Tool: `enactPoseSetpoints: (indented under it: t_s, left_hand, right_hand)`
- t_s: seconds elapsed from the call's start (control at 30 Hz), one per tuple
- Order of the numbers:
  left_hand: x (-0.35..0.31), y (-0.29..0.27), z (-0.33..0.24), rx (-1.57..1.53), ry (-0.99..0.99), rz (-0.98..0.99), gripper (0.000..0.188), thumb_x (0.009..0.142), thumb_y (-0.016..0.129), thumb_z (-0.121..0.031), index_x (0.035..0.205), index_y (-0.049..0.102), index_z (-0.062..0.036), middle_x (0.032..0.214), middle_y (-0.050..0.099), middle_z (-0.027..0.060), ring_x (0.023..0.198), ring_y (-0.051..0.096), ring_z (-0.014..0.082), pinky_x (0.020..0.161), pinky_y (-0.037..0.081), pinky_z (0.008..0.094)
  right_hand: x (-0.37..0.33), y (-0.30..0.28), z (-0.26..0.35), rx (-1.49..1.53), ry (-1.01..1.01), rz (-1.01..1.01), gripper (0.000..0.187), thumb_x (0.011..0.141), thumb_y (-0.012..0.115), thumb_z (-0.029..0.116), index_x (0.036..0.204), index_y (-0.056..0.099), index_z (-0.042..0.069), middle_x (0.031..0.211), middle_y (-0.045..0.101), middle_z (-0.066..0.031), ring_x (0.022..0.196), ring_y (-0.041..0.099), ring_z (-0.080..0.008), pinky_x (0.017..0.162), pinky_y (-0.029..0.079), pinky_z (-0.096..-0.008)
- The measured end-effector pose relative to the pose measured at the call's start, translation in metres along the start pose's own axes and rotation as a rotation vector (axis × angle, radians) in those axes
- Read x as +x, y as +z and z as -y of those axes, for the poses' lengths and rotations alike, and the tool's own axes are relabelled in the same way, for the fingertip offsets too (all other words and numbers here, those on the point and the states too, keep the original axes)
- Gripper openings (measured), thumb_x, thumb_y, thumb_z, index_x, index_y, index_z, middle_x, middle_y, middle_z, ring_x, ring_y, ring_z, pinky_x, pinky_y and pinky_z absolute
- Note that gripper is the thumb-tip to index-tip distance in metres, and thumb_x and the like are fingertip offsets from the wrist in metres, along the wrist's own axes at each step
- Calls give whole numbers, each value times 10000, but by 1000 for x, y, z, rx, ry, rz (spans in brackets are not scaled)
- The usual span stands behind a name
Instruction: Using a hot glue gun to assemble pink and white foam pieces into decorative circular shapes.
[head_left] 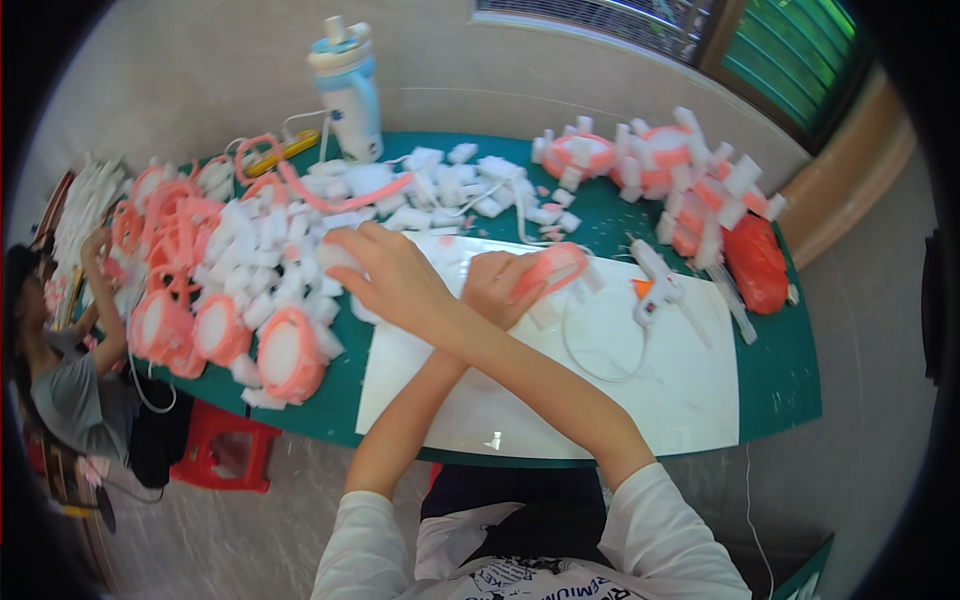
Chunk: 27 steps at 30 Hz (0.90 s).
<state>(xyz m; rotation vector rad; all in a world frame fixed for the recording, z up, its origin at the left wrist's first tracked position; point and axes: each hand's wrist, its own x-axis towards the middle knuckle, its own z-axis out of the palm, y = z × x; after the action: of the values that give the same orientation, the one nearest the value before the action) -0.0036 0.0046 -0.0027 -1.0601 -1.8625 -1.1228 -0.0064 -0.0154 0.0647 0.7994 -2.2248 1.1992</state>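
My forearms cross, the right one over the left. Reaching up and right, my left hand [495,287] grips an oval pink foam ring [557,268] with a pale middle, above the white board. My right hand [385,272] is at the right side of a heap of white foam blocks [265,240]. A white piece shows between its thumb and fingers, which curl round it. A white hot glue gun [655,288] with an orange part near its tip lies on the board to the right of my left hand.
On the green table [780,370] stand a white-and-blue bottle [352,100], pink foam rings [290,355] at left, and block-studded pink rings [660,160] at back right. A red bag [755,265] and glue sticks [735,305] lie right. Another person [75,370] sits left, by a red stool [228,445].
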Motion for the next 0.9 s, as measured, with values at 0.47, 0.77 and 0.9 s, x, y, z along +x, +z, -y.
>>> enactPoseSetpoints:
  t_s: [0.47,0.77,0.9]
  left_hand:
    - [-6,3,-5,18,-133,41,341,662,749,-67,984,640,-56,858,582,80,832,533,238,726,437,315]
    - [-4,1,-11,40,-121,74,372,643,760,-55,994,637,-46,862,578,83,823,536,233,712,446,310]
    - [-4,1,-15,53,-90,116,389,629,763,-44,997,635,-41,858,573,82,818,537,233,706,448,309]
  right_hand:
    - [-109,-167,-30,-325,258,-486,296,712,705,-4,993,614,-23,831,581,-62,671,558,-109,619,469,-218]
    - [-127,-143,-40,-383,139,-515,291,658,753,16,928,646,-5,826,614,-90,627,573,-144,559,462,-234]
    - [-130,-141,-46,-365,102,-533,283,665,749,18,931,652,11,839,609,-77,631,575,-141,546,466,-229]
